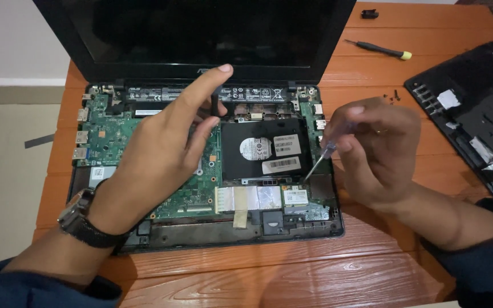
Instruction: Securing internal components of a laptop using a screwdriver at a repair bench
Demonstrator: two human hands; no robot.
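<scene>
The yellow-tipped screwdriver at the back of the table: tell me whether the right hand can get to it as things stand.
Probably yes. The yellow-tipped screwdriver lies on open wood with nothing over it, but the right hand is gripping a small screwdriver and would have to free its fingers first.

A second screwdriver [379, 49] with a yellow end is laid on the orange wooden counter [292, 268]. A removed black cover panel [475, 114] is placed at the right, small loose screws [393, 96] beside it.

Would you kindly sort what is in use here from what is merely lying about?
In use: opened laptop, left hand resting on it, right hand holding a small screwdriver.
Lying about: yellow-tipped screwdriver, loose screws, removed black cover, small black piece.
</scene>
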